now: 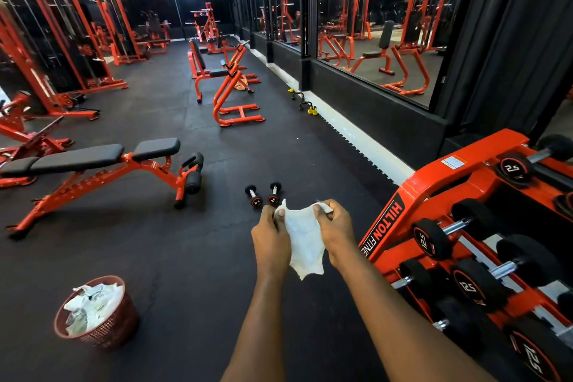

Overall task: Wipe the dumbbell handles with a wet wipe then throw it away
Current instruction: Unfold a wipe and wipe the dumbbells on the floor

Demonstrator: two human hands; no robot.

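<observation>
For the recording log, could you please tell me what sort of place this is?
Most likely a gym: an orange dumbbell rack on the right, an adjustable bench on the black floor, and cable machines along the left.

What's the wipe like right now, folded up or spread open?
Spread open. The wipe hangs as a loose sheet between the left hand and right hand, each pinching an upper corner.

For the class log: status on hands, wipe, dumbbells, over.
Left hand and right hand pinch wet wipe, spread between them. Dumbbells on floor ahead, untouched. Path clear; basket left.
</observation>
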